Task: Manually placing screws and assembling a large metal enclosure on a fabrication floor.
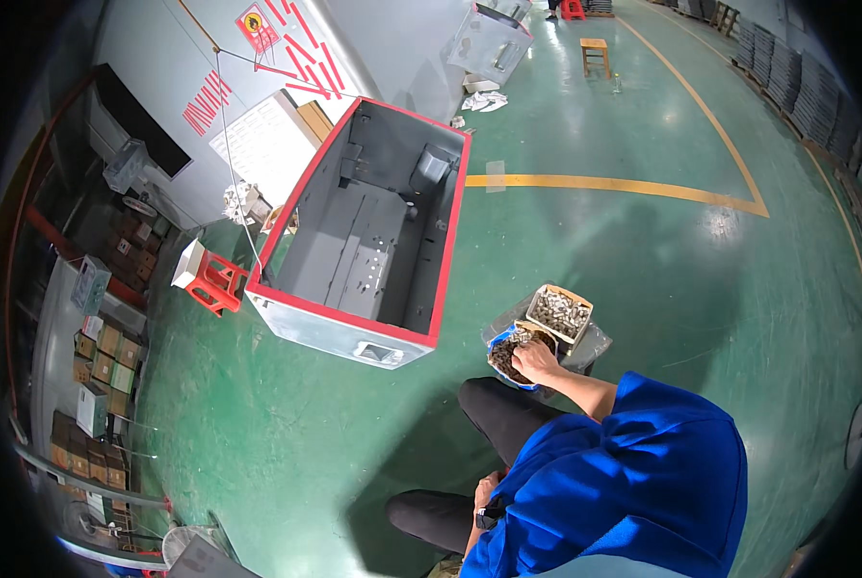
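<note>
My right hand [535, 362] reaches down into a blue-edged box [494, 344] of small dark metal parts [506, 360], its fingers drawn together among them; what they grip is too small to make out. Right behind it is a cardboard box [583, 339] of small pale metal pieces [559, 313]. Both boxes rest on a small grey stool or stand [597, 349]. Low by my lap, my left hand [488, 487] is curled closed, with a dark watch at the wrist; anything inside it is hidden.
A big grey metal cabinet shell [373, 349] with a red rim lies open-side up ahead to the left. Beside it is a red plastic stool [215, 281]. Shelves with cartons [113, 347] line the left, a wooden stool [595, 56] stands far off, and stacked grey panels [787, 72] fill the far right.
</note>
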